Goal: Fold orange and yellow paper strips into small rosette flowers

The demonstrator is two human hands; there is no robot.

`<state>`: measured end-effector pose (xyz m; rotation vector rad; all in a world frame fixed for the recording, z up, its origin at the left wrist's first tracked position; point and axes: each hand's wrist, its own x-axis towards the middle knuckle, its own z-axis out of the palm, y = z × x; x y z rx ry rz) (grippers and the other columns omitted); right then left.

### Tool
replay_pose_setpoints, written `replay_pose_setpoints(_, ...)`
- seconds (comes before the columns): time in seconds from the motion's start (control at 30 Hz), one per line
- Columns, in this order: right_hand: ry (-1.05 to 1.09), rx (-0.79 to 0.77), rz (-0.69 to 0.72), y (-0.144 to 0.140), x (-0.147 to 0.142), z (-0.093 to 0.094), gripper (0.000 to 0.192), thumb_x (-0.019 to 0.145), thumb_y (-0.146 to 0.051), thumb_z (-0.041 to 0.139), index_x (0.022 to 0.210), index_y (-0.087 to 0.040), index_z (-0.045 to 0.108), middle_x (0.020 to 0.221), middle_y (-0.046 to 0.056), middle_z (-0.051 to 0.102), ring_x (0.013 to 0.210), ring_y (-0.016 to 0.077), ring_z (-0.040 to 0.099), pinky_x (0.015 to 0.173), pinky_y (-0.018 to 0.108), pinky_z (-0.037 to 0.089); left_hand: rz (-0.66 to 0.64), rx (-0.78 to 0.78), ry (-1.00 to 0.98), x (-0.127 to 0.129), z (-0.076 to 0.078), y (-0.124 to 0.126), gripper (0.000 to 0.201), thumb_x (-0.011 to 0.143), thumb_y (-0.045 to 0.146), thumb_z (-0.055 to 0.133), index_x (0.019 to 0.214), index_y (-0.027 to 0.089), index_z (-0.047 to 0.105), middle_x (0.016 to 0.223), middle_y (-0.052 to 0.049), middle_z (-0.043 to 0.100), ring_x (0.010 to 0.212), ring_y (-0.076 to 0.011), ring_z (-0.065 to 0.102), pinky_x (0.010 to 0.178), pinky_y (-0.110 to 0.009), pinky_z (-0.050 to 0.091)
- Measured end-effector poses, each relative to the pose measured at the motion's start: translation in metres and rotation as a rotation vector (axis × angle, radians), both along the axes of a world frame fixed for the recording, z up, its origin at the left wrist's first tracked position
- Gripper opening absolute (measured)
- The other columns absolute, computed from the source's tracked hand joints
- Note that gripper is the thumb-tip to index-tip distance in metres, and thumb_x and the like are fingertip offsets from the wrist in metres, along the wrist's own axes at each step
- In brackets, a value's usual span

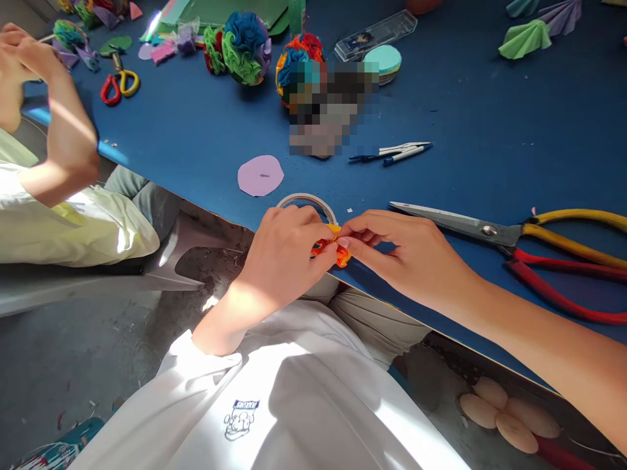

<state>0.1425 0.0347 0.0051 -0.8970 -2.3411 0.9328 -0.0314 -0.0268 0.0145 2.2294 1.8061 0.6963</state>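
Note:
At the table's front edge, my left hand (pixel 291 251) grips a small orange and yellow ruffled piece, perhaps paper or cloth (pixel 343 256). My right hand (pixel 411 251) pinches the same piece from the right, thumb and fingertips pressed together on it. Most of the piece is hidden by my fingers. Just behind my hands lies a roll of tape (pixel 313 198), partly covered by my left hand. A pale purple paper disc (pixel 260 175) lies flat beyond it. Large scissors (pixel 490 230) with yellow and red handles rest right of my right hand.
Two pens (pixel 406 154) lie mid-table. Farther back are colourful ruffled balls (pixel 246 49), a stack of paper discs (pixel 383 60), a clear plastic case (pixel 375 36) and folded paper fans (pixel 526 39). At left, smaller scissors (pixel 119 81) lie near another person's arms (pixel 68 124).

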Motion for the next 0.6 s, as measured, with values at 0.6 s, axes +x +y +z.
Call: replay_pose_setpoints(0.6, -0.36, 0.823, 0.279, 0.009, 0.003, 0.011, 0.021, 0.095, -0.022, 0.045, 0.083, -0.018, 0.061, 0.068, 0.0, 0.061, 0.058, 0.0144, 0.056, 0.05, 0.027, 0.033, 0.004, -0.065, 0.002, 0.002, 0.001, 0.002, 0.015, 0.082, 0.016, 0.059, 0.073, 0.02, 0.071, 0.079, 0.001, 0.063, 0.081, -0.0137, 0.057, 0.083, -0.032, 0.036)
